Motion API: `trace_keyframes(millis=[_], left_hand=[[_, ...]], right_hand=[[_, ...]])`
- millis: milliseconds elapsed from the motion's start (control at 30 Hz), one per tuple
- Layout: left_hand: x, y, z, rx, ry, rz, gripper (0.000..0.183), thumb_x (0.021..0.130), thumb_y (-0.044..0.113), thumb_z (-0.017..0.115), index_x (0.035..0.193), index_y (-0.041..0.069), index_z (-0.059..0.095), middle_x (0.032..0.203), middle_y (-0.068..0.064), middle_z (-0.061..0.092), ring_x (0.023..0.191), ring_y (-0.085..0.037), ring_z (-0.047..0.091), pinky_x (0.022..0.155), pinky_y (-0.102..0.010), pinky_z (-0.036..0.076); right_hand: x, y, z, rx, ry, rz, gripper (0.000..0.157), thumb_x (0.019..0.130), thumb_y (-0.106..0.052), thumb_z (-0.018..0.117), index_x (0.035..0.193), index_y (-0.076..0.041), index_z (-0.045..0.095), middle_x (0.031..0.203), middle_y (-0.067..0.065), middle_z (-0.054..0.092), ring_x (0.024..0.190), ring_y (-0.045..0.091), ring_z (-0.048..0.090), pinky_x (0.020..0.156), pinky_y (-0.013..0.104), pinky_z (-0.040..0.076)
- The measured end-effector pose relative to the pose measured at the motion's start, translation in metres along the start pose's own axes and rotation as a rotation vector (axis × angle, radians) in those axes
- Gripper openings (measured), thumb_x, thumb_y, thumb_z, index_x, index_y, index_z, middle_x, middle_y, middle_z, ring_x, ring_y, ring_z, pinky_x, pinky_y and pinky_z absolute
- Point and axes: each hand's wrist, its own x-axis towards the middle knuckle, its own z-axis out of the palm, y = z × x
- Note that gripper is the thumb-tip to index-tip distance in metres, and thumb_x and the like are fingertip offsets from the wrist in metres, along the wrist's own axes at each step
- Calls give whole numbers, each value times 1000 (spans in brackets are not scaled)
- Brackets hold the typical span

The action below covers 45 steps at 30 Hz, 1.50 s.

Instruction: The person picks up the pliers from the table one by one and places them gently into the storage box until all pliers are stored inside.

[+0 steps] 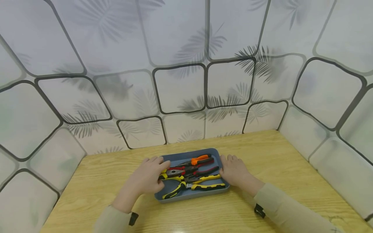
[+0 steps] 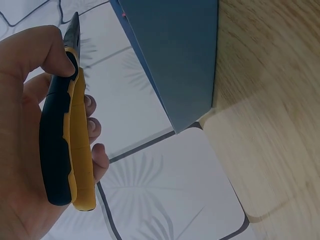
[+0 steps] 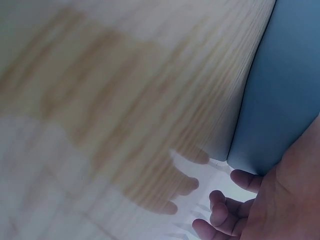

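My left hand is at the left end of a blue-grey tray. It grips pliers with yellow-and-black handles; the thumb presses one handle and the fingers curl behind. Their metal nose points up in the left wrist view. My right hand rests at the tray's right rim. In the right wrist view its fingers are loosely bent outside the tray wall, and the thumb is hidden. Several pliers lie in the tray, among them orange-handled pliers and yellow-and-black pliers.
The tray stands on a light wood-grain table. Behind it and at both sides rises a pale covering with dark outlines and leaf prints. A dark band sits at the right sleeve, another dark band at the left.
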Motion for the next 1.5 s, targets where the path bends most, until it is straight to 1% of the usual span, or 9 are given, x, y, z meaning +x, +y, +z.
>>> trace_keyframes(millis=[67,200,300,567,867,1067,1267,1500], left_hand=[[3,0,1,4,0,2,41,64,17,62,103,25,52,82,8,37,72,-13,36,66,-33,29],[11,-2,5,16,5,7,35,64,16,61,93,27,46,79,9,37,69,-13,36,65,-33,28],[15,-2,7,14,2,12,33,64,16,60,92,27,44,78,9,37,68,-13,36,64,-34,28],[23,-1,9,-11,9,21,36,65,17,61,97,26,48,86,8,44,73,-13,38,64,-33,30],[32,-2,13,-29,-13,5,35,66,16,61,98,25,49,85,7,44,72,-14,39,64,-34,30],[38,-2,16,-24,-29,6,41,68,18,61,107,24,52,89,6,47,74,-14,39,66,-34,32],[44,-1,17,-24,-42,10,38,68,16,60,104,23,51,84,7,44,73,-15,39,64,-34,30],[53,1,18,-26,-65,12,39,69,19,61,107,25,53,88,7,47,76,-14,41,69,-35,34]], right_hand=[[0,0,0,-2,1,0,41,89,-31,52,119,-4,49,86,11,51,73,24,48,60,39,43],[-1,-1,-1,2,3,-1,41,89,-31,52,119,-4,49,86,11,51,74,25,49,60,40,43],[-1,-1,-1,1,2,0,41,89,-31,52,120,-4,49,87,12,52,76,25,50,61,40,44],[-1,-1,1,5,-8,5,42,89,-31,51,122,-4,48,89,12,52,77,25,50,61,40,44],[-1,-1,2,0,-2,-8,42,90,-30,50,122,-3,48,88,12,52,75,24,48,60,39,44],[-1,0,3,-4,-2,-8,41,90,-30,50,121,-4,48,86,11,51,73,24,48,59,38,43],[0,0,1,-2,-12,-9,43,90,-31,50,123,-3,47,89,12,51,75,25,48,61,40,44],[-1,-1,-2,-7,-19,-10,43,91,-31,49,124,-4,47,90,13,52,77,25,50,62,40,45]])
